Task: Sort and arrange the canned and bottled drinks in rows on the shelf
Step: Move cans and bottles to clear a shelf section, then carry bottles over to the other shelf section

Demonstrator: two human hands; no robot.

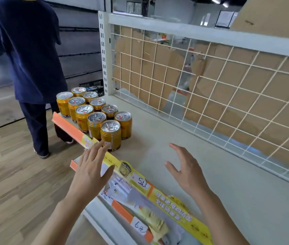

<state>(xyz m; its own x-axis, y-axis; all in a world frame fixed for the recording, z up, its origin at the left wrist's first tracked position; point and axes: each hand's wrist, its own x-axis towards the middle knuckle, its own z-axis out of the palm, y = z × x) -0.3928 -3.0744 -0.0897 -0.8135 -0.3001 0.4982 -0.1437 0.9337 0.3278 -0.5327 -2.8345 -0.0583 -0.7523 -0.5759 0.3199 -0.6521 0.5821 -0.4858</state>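
Note:
Several gold cans with silver pull-tab lids (94, 114) stand upright in two diagonal rows at the left end of the pale shelf board (202, 156). My left hand (90, 167) hovers over the shelf's front edge, just in front of the nearest can (111, 134), with straight, spread fingers and nothing in it. My right hand (186, 170) floats above the bare shelf surface to the right, fingers loosely spread and empty. No bottles show in this view.
A white wire grid (210, 96) backs the shelf, with cardboard behind it. An orange and yellow price strip (140, 184) runs along the front edge, above a lower shelf. A person in dark blue (32, 59) stands at the shelf's left end, near a black crate (94, 86).

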